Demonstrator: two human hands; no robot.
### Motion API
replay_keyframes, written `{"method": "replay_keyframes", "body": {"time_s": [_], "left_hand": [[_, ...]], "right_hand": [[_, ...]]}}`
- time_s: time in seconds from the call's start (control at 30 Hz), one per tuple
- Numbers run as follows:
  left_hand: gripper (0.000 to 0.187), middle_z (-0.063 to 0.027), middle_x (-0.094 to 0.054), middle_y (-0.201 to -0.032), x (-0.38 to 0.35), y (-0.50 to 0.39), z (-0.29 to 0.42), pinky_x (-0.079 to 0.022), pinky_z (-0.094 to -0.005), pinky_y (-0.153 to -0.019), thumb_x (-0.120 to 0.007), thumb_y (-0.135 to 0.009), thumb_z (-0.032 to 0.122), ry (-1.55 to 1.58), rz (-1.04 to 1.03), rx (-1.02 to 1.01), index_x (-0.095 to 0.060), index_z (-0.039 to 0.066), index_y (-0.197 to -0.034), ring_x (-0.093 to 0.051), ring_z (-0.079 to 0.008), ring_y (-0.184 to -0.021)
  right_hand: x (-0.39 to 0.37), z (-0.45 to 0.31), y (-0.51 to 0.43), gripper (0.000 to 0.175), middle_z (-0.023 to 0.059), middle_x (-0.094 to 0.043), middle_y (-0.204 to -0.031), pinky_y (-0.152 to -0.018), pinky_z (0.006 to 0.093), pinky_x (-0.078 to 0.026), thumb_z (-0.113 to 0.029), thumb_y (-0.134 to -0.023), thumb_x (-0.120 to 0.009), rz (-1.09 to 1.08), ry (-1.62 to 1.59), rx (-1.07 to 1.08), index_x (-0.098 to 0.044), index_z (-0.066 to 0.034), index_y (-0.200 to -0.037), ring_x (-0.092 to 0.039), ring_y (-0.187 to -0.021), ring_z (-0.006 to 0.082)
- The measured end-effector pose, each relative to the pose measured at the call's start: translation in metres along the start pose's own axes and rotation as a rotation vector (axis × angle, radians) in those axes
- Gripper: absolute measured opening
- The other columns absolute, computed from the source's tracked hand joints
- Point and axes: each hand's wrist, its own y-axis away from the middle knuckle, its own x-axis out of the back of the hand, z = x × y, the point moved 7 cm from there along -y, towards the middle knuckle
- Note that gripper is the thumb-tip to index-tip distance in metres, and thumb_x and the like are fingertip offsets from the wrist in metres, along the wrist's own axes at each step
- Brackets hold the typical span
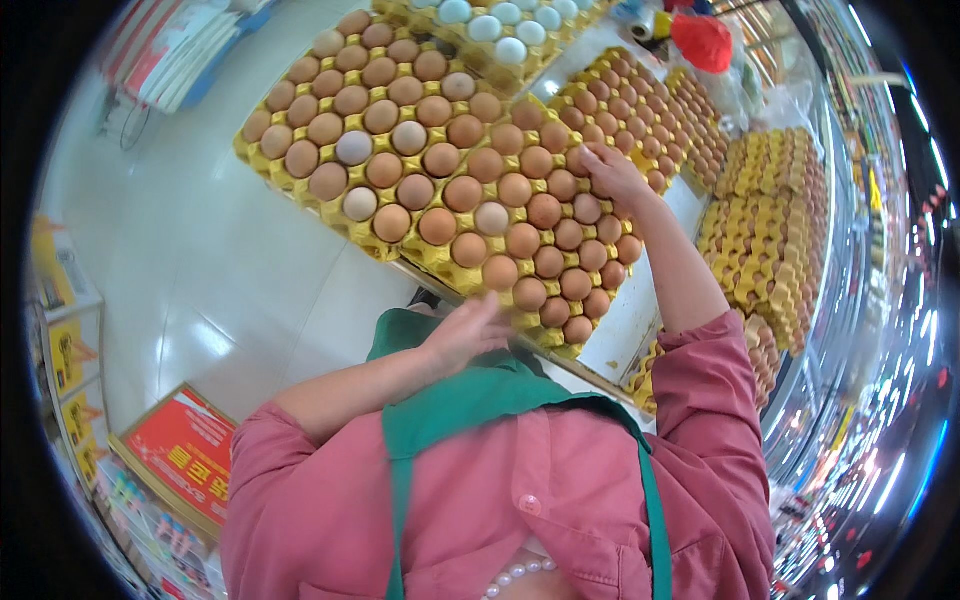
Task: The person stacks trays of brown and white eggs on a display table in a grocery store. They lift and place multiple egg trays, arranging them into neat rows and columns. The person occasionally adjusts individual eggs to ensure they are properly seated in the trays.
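A yellow molded egg tray (551, 337) filled with brown eggs (549, 261) lies before me, right beside another full tray (367, 244). My right hand (616, 178) grips the far right edge of the nearer tray, its thumb over the rim by an egg. At the near edge of that tray is my left hand (469, 336), thumb up and fingers extended. Its fingertips are blurred, and whether they hold the tray's rim or are just apart from it cannot be made out. The trays rest on a pale low stand (619, 330), partly hidden beneath them.
Pale bluish eggs (511, 51) sit in trays at the back. More brown-egg trays (622, 105) stand behind on the right, with tall stacks of trays (757, 247) near my right arm. A red sign board (184, 454) and shelf boxes (71, 352) are at left on the tiled floor (225, 262).
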Motion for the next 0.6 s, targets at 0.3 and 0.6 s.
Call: {"method": "replay_keyframes", "body": {"time_s": [0.3,0.6], "left_hand": [[0.043,-0.0163,-0.058,-0.119,0.018,0.015,0.007,-0.051,-0.0313,-0.082,-0.043,-0.101,0.033,-0.326,0.071,0.126,-0.044,-0.001,-0.127,-0.061,-0.0226,-0.100],[0.029,-0.0092,-0.065,-0.106,-0.057,0.034,0.090,-0.047,-0.0298,-0.089,-0.052,-0.096,0.018,-0.830,-0.352,-0.160,-0.060,-0.002,-0.115,-0.061,-0.0169,-0.099]], "right_hand": [[-0.007,-0.004,0.019,0.084,0.0170,-0.051,-0.135,-0.104,0.0451,-0.037,-0.070,-0.081,-0.048,0.011,0.198,-0.052,-0.041,-0.0104,-0.139,-0.048,-0.125,0.0308],[0.028,0.059,0.132,0.060,0.0187,-0.052,-0.131,-0.103,0.0394,-0.038,-0.038,-0.089,-0.060,0.913,-0.559,0.012,-0.044,0.0004,-0.132,-0.050,-0.122,0.0296]]}}
